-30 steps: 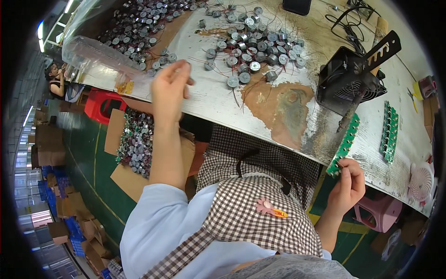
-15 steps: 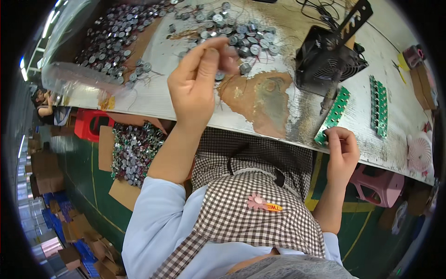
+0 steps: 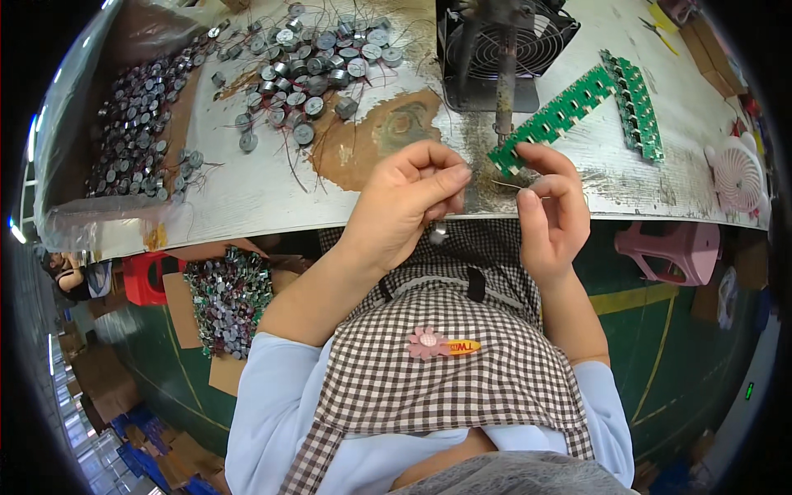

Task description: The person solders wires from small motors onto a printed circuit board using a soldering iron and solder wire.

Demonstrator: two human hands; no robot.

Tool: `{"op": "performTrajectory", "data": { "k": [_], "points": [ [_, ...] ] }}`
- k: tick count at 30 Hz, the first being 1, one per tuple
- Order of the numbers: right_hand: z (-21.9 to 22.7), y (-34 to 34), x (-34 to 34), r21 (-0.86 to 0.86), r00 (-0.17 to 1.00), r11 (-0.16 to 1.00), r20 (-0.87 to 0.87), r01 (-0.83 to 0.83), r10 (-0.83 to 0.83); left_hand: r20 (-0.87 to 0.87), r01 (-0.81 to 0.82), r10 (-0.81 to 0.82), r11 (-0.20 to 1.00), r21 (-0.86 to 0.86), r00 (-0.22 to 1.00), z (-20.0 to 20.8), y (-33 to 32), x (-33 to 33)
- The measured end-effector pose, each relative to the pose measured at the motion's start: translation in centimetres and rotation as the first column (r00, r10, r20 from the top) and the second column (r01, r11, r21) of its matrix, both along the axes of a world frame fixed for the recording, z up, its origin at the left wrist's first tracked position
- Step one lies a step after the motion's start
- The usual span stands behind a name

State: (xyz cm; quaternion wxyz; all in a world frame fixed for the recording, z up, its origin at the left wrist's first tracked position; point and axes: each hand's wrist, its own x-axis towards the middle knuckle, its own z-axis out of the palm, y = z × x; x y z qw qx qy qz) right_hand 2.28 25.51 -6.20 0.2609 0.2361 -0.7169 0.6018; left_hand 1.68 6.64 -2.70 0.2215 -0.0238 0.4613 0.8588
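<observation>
My left hand (image 3: 408,194) is closed in a pinch at the table's front edge. A small round silver motor (image 3: 438,233) hangs just below its fingers, seemingly by its leads, which the fingers mostly hide. Facing it, my right hand (image 3: 554,206) is curled, with a thin pale wire (image 3: 506,185) at its thumb tip pointing left. My right index finger is at the near end of a green circuit board strip (image 3: 561,111), touching or just above it. A soldering iron (image 3: 506,82) stands upright, its tip close over that end of the strip.
Behind the iron is a black fan (image 3: 520,45). More green board strips (image 3: 635,107) lie to its right, near yellow-handled pliers (image 3: 658,35). Loose motors (image 3: 318,66) are heaped at left, beside a plastic-lined box (image 3: 136,124) of motors. A small pink fan (image 3: 737,177) stands far right.
My left hand has come from above the motor heap to the front edge, where a motor now hangs below it. My right hand has moved toward it; the view has shifted right.
</observation>
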Motion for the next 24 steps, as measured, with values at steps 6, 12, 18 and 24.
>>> {"op": "performTrajectory", "data": {
  "k": [6,12,18,24],
  "points": [
    [0.1,-0.7,0.2,-0.022,0.998,0.997,-0.008,0.069,-0.069,-0.237,-0.129,0.044,0.926,-0.356,0.971,-0.1,1.4,-0.2],
    [0.4,-0.9,-0.1,0.027,0.987,0.993,-0.111,0.117,-0.113,-0.204,-0.095,0.030,0.944,-0.317,0.978,0.6,1.9,-0.8],
    [0.3,-1.1,-0.3,0.043,0.978,0.984,-0.131,0.171,-0.164,-0.225,-0.139,0.069,0.939,-0.314,0.972,0.4,2.2,-1.1],
    [0.9,-1.3,-1.0,0.062,0.964,0.977,-0.184,0.206,-0.192,-0.276,-0.172,0.081,0.931,-0.322,0.958,0.7,2.6,-1.5]
  ]
}}
